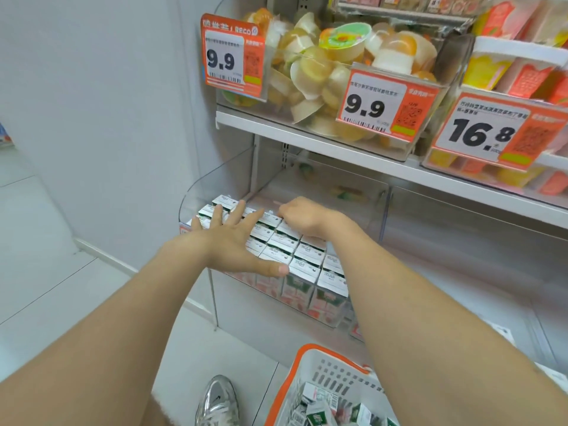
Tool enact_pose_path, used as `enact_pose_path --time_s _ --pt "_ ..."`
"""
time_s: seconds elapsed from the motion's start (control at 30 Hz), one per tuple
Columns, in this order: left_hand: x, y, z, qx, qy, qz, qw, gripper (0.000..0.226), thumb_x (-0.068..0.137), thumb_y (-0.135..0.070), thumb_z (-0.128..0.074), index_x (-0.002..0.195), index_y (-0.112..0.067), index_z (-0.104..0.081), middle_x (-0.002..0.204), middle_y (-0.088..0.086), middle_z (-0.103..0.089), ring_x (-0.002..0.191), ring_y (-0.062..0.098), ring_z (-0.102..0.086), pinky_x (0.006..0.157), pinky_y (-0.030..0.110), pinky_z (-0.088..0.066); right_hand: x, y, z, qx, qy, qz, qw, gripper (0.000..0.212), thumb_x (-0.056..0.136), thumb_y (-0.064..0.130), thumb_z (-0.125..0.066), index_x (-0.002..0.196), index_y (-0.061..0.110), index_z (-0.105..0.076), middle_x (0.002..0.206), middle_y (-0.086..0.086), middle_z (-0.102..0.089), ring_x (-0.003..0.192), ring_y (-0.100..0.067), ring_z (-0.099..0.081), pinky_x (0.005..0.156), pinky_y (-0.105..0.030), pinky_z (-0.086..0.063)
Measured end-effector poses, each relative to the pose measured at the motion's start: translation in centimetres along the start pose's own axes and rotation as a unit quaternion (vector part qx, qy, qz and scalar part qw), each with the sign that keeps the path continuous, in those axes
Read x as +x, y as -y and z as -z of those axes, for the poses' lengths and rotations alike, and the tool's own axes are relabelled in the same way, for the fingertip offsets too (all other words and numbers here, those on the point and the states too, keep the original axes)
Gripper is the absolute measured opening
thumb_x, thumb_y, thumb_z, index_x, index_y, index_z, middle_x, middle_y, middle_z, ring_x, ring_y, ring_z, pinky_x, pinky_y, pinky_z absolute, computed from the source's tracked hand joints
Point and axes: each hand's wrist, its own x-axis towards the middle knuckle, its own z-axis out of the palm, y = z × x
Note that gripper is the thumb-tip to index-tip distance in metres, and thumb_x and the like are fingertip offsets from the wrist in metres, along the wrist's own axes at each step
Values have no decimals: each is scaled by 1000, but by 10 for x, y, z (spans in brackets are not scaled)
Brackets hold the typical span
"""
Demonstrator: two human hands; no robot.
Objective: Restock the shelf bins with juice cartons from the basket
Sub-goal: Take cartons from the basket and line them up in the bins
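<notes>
Basket (310, 348) cropped, right hand (299, 215), fingers hidden among cartons (307, 256)

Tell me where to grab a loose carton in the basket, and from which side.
Pick a carton lying on top of the pile and pinch it across its two narrow sides, probably best coming straight down through the open top. The cartons lie tumbled at odd angles, and the walls of the basket block any sideways approach.

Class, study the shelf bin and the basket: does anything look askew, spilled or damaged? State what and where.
Nothing is spilled or damaged. The juice cartons in the clear bin stand upright in even rows. The loose cartons in the basket lie tumbled at odd angles, merely unshelved stock.
</notes>
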Motion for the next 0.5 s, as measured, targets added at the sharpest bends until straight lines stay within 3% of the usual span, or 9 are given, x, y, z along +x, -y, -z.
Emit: enact_pose_path --time_s 0.07,0.1,0.13,0.17,0.23,0.3,0.33,0.4,0.5 --pt "2 1 -2 0 0 -7 1000 141 47 -109 -46 158 -51 19 168 -14 32 157 32 26 122 69 12 5 3 -5 -8 21 -7 1000 28 109 27 -31 89 22 -50 108 10 -58 96 -8 -54 81 -14 -37" --pt "2 1 -2 -2 0 -8 1000 140 48 -108 -47 159 -51 18 168 -14 32 157 31 26 121 69 13 7 3 -6 -16 33 1 999 29 109 28 -30 107 17 -57 141 5 -57 122 -13 -54 99 -20 -37" --pt "2 0 -2 -4 0 -7 1000 139 50 -108 -48 159 -51 18 168 -14 31 157 31 27 121 69 13 10 2 -7 -25 37 3 999 41 107 30 -30 133 11 -56 164 3 -39 144 -19 -42 112 -30 -30" --pt "2 0 -1 -4 3 -6 1000 138 51 -107 -48 159 -51 17 168 -14 31 157 31 27 121 69 13 10 4 -6 -32 38 -2 999 53 106 32 -30 151 9 -46 172 5 -24 153 -21 -30 118 -36 -25" --pt "2 -3 1 2 12 -2 1000 138 52 -106 -49 160 -50 16 168 -14 31 157 30 27 121 69 12 7 5 -5 -45 38 4 998 62 105 39 -29 162 15 -34 173 5 -21 156 -22 -26 120 -40 -22" --pt "0 -7 6 8 14 0 1000 139 53 -105 -52 161 -48 14 169 -13 28 157 29 25 122 69 10 4 1 -3 -72 22 18 997 58 106 42 -28 155 19 -47 164 -1 -41 149 -27 -37 117 -42 -30" --pt "-2 -9 8 12 11 1 1000 140 55 -103 -55 163 -45 13 171 -12 26 158 28 24 123 68 9 -2 1 0 -77 -3 38 996 50 107 40 -29 137 18 -63 147 -5 -57 139 -31 -46 108 -41 -37" --pt "-7 -16 13 20 -13 2 1000 141 57 -98 -62 164 -40 8 174 -7 15 159 31 18 124 67 5 -20 1 4 -80 -76 90 990 39 106 30 -33 98 13 -67 107 -8 -67 115 -35 -56 88 -38 -41" --pt "-25 -35 19 15 -87 -8 996 129 60 -84 -78 160 -32 -15 167 4 -22 156 38 -11 122 63 -19 -68 -4 10 -106 -178 147 967 37 102 26 -43 132 16 -62 119 -7 -68 112 -31 -61 92 -41 -51"
